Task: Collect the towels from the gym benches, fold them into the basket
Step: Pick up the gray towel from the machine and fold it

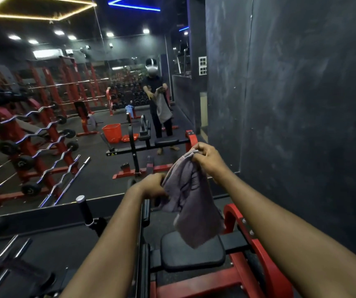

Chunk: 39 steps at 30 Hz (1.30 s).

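I hold a grey towel [191, 203] in the air with both hands, above the black pad [192, 253] of a red-framed gym machine. My right hand [205, 157] pinches its top corner, higher up. My left hand [154, 184] grips its left edge, lower down. The towel hangs loose and crumpled between them. In the wall mirror ahead I see an orange basket [112, 132] on the floor and a blue towel [129, 109] draped over a bench.
The mirror [86, 104] reflects a person holding the same towel. Red racks with curl bars [43, 147] line the left. A dark wall [301, 104] closes the right. The machine's red frame [233, 216] and a black handle [85, 209] stand close in front.
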Each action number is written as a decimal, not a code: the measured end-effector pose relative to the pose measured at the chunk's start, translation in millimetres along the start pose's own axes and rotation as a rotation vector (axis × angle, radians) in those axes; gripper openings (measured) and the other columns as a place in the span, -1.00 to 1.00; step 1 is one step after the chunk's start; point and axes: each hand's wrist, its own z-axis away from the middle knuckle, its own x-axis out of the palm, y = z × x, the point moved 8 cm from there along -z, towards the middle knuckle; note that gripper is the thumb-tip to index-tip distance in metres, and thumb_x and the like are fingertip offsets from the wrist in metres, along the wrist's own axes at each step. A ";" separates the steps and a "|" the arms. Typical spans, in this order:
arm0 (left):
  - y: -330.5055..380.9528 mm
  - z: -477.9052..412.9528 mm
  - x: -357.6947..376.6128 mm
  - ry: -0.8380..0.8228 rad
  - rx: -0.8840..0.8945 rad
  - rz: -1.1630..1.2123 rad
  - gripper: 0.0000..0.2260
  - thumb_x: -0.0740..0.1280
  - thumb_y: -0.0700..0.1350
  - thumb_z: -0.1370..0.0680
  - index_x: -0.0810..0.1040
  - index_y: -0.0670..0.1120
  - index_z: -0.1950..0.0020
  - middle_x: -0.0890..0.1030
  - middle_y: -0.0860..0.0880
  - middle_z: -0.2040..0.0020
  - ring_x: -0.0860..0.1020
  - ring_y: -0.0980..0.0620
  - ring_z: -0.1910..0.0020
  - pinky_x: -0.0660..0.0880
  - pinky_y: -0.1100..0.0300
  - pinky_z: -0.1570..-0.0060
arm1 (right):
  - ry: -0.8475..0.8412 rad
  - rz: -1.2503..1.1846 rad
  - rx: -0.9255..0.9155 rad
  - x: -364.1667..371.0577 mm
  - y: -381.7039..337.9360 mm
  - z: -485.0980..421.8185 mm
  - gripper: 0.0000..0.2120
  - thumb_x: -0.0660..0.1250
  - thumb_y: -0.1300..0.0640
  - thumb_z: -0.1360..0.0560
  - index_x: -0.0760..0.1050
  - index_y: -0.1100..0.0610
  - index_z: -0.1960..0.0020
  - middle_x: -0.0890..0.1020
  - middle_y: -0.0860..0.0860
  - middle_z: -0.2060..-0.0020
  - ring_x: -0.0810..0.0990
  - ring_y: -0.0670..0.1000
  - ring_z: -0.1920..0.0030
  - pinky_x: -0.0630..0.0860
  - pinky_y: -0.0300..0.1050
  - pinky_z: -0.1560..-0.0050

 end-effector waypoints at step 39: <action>-193.6 -132.9 304.8 -0.481 -0.682 0.408 -0.73 0.15 -0.26 -0.61 0.43 -0.06 0.27 0.49 -0.05 0.25 0.44 0.06 0.31 0.40 0.28 0.38 | -0.407 0.200 0.890 63.0 483.6 98.8 -0.94 0.24 0.15 -0.04 0.47 0.04 0.54 0.48 -0.03 0.59 0.45 0.01 0.42 0.36 0.03 0.36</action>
